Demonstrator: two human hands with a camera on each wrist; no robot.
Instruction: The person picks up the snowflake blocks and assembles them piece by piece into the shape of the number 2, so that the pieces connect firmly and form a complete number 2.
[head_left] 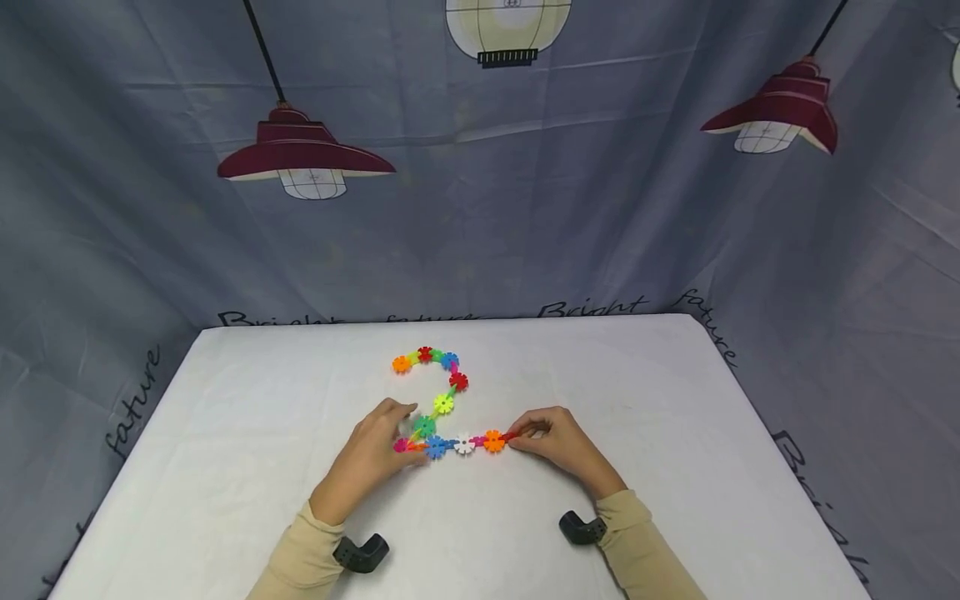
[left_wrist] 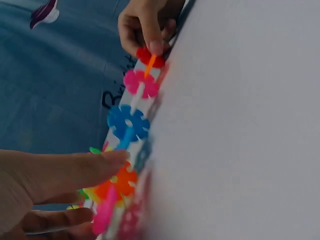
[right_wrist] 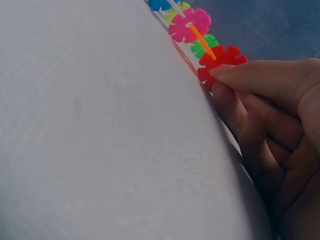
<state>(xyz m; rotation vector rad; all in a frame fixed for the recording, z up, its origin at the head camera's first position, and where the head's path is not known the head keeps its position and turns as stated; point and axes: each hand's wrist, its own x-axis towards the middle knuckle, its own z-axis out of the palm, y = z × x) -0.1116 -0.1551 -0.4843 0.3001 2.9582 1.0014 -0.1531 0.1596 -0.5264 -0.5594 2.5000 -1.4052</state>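
Observation:
A chain of interlocking plastic snowflake discs in many colours lies on the white table, shaped like a figure 2. Its upper end is an orange disc (head_left: 402,364); a pink disc (head_left: 401,445) marks the lower left corner. My left hand (head_left: 367,446) is at that corner, thumb and fingers spread apart. The left thumb (left_wrist: 107,162) overlaps the chain near an orange disc (left_wrist: 125,180) in the left wrist view. At the bottom row's right end, my right hand (head_left: 561,442) pinches a red disc (right_wrist: 225,56) between thumb and index finger. That disc stands on edge, joined to the neighbouring orange disc (head_left: 493,442).
The table (head_left: 247,433) has a white cover and runs back to a grey-blue curtain (head_left: 480,233) printed with lamps and lettering. A black wrist device (head_left: 361,553) sits at the left sleeve, another black device (head_left: 582,528) at the right.

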